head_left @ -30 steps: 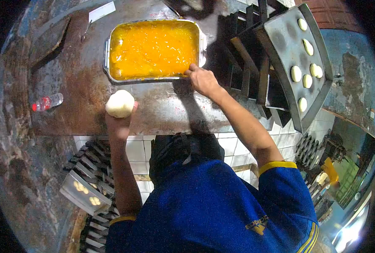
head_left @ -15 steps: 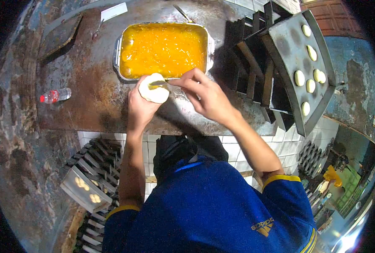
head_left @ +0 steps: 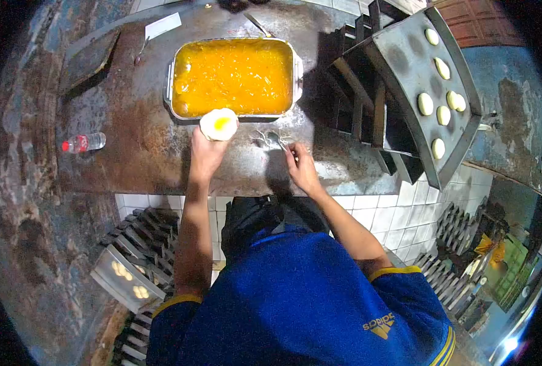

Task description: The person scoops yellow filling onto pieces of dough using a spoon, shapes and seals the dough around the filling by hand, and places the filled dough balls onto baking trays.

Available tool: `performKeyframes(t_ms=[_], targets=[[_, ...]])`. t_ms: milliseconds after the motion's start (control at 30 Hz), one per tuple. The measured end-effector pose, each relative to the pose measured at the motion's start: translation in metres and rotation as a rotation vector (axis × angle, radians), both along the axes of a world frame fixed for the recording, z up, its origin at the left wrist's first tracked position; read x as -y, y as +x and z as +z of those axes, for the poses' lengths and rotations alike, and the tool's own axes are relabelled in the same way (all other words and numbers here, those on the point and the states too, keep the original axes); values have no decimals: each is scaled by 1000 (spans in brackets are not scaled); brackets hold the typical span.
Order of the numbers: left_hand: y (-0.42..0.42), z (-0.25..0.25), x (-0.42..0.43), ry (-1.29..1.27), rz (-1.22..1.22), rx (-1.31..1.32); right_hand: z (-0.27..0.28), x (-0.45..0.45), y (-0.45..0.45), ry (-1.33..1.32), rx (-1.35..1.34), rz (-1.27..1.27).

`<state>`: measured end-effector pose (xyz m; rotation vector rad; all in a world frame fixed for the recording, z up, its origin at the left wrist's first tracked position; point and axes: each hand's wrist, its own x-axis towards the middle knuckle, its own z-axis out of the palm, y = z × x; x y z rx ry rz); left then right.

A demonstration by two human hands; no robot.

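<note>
My left hand (head_left: 205, 155) is closed around a flattened round of white dough (head_left: 208, 129), with a dab of yellow filling (head_left: 222, 124) at its centre. It is held just in front of a rectangular metal pan (head_left: 169, 91) full of glossy yellow-orange filling (head_left: 237, 76). Further right, over the tabletop, my right hand (head_left: 303, 169) grips a metal spoon (head_left: 275, 138) by its handle, the bowl pointing up and left, away from the dough. Whether the spoon touches the table, I cannot tell.
A baking tray (head_left: 399, 58) with several pale dough pieces (head_left: 425, 104) rests tilted on dark stacked trays at right. A plastic bottle (head_left: 85, 143) lies at left. A utensil (head_left: 257, 24) is behind the pan, near a white card (head_left: 163, 25). Another dough tray (head_left: 115, 287) sits low left.
My right hand and the spoon have moved away from the dough, down and to the right. Yellow filling now sits in the dough, which stays in my left hand.
</note>
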<state>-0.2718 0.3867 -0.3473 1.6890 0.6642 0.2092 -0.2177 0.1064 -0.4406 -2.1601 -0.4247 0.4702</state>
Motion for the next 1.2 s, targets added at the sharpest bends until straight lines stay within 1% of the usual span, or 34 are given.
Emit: performKeyframes(t_ms=[33, 67, 100, 133, 167, 200, 233, 267, 300, 333, 367, 400, 433, 467, 500, 533, 567, 600, 633, 667, 700, 767, 800, 833, 900, 933, 967, 1033, 1067, 1100, 1167, 1200], targets=[[-1, 8, 4, -34, -40, -11, -38, 25, 0, -168, 8, 80], [-2, 12, 8, -29, -46, -10, -40, 38, 5, -249, -17, 187], [-3, 16, 11, 7, -105, -8, -40, 44, 6, -330, -43, 292], [-3, 20, 13, 45, -164, -5, -28, 37, 9, -325, -41, 284], [-3, 24, 14, 49, -171, -2, 8, 21, 16, -217, 42, 277], [-3, 27, 15, 11, -260, 12, 47, 5, 24, -112, 125, 268], [-2, 30, 17, -28, -351, 27, 84, -12, 35, 33, 64, 296], [1, 31, 19, -34, -418, 34, 125, -30, 40, 152, 86, 327], [2, 34, 25, -32, -433, 40, 165, -41, 45, 231, 113, 393], [2, 39, 31, -73, -439, 60, 186, -50, 49, 246, 188, 438], [4, 43, 34, -113, -443, 81, 202, -52, 52, 245, 198, 425], [9, 49, 33, -163, -546, 56, 215, -54, 55, 204, 197, 480], [11, 55, 32, -156, -554, 66, 222, -55, 58, 162, 197, 537], [11, 62, 30, -239, -605, 86, 226, -55, 58, 225, 205, 504], [12, 71, 29, -323, -653, 105, 228, -55, 60, 225, 215, 504], [13, 77, 25, -409, -693, 79, 231, -53, 61, 244, 74, 469], [12, 82, 22, -405, -694, 84, 232, -51, 62, 262, -69, 432], [10, 86, 20, -382, -729, 108, 235, -47, 62, 291, -120, 402], [7, 89, 18, -359, -764, 132, 234, -45, 62, 291, -113, 402], [-2, 88, 20, -689, -672, 64, 231, -43, 62, 332, -220, 336], [-6, 90, 18, -687, -675, 68, 230, -42, 62, 373, -328, 268], [-11, 95, 15, -829, -650, 128, 232, -40, 60, 340, -365, 237], [-9, 107, 32, -862, -494, 226, 235, -40, 58, 394, -399, 236], [-8, 105, 32, -862, -497, 228, 239, -40, 57, 447, -434, 235], [-5, 101, 32, -737, -398, 63, 254, -40, 57, 431, -444, 230], [-3, 105, 41, -662, -355, 103, 262, -41, 57, 416, -458, 227], [-3, 102, 43, -661, -355, 105, 268, -42, 56, 415, -455, 228], [-2, 94, 48, -688, -327, 154, 280, -44, 52, 155, 240, 341], [-1, 92, 51, -698, -319, 178, 289, -45, 48, 65, 322, 426], [1, 93, 55, -708, -312, 202, 286, -47, 48, 63, 322, 422], [3, 99, 60, -739, -254, 233, 277, -52, 54, 92, 574, 590], [4, 105, 62, -747, -220, 234, 280, -53, 58, 158, 533, 578]])
